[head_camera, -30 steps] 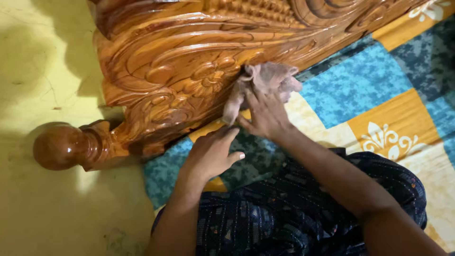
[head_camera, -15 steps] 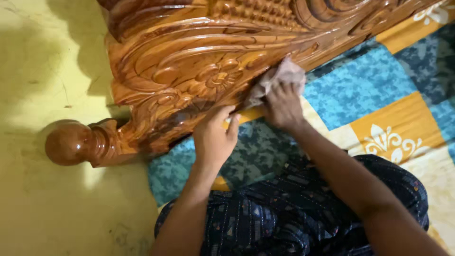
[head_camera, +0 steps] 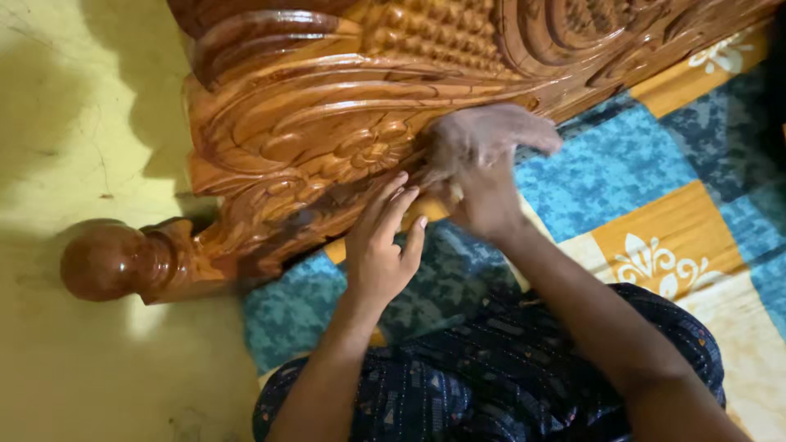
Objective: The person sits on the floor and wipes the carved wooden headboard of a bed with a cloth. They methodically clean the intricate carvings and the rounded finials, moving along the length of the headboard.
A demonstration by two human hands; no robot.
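Two hands | right hand point(head_camera: 483, 200) clutches cloth point(head_camera: 483, 135) against carved wood point(head_camera: 327, 123) | left hand point(head_camera: 381, 245) open, fingertips touching carving

right hand point(head_camera: 483, 200) presses a grey cloth point(head_camera: 487, 135) against the carved wooden bedframe point(head_camera: 327, 123) — left hand point(head_camera: 383, 245) rests its fingers point(head_camera: 393, 196) beside it.

We seem to be in a home, most likely a bedroom. A heavy carved wooden bed frame point(head_camera: 344, 123) fills the top of the view — glossy reddish-brown, cut with flowers, scrolls and a knobbed grid, ending in a turned round finial point(head_camera: 102, 260). Just beside it lies a patchwork bedspread point(head_camera: 647, 205) in blue, orange and cream squares with white floral motifs, and the yellow-painted floor point(head_camera: 74, 115) — scuffed and faintly cracked — runs along the left.
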